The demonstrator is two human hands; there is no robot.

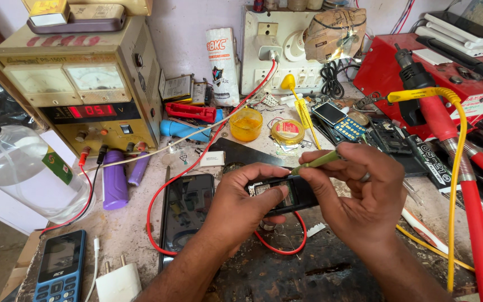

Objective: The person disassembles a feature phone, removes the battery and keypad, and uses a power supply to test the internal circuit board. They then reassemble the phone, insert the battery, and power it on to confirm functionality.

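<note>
My left hand (240,202) grips a small black opened phone body (287,193) from the left, thumb on its top face. My right hand (361,190) pinches a thin yellow-green tool (315,162) between thumb and forefinger, its tip touching the phone's right end; a ring sits on one finger. Both hands hover over a dark worn mat (286,268) at the front of the bench.
A black smartphone (186,210) lies left of my hands, looped by a red wire (155,201). A beige power supply (82,84) stands back left, a clear bottle (20,168) far left, a red soldering station (448,72) and red hose (473,218) right. A blue keypad phone (60,271) lies front left.
</note>
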